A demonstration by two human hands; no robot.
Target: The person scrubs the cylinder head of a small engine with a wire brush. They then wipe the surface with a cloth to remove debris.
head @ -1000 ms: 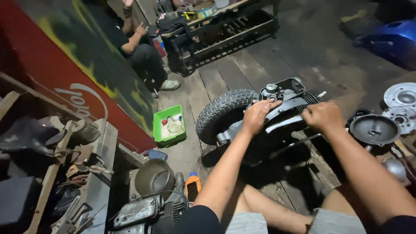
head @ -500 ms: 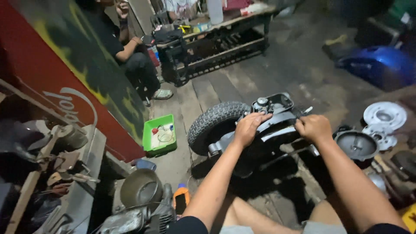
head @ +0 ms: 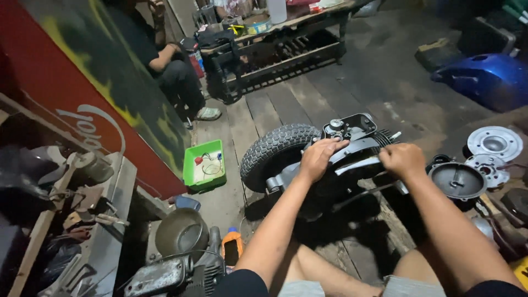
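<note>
Two hands work here: our left hand [head: 318, 158] lies flat on the engine [head: 352, 144] by the tyre [head: 273, 151]; our right hand [head: 402, 160] squeezes its frame. We should press evenly.

Both arms reach forward; left hand [head: 318, 158] lies flat, fingers extended, right hand [head: 400, 159] seemingly fisted.

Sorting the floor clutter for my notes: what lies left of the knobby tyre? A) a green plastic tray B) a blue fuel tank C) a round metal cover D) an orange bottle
A: the green plastic tray sits on the floorboards left of the knobby tyre.
</note>
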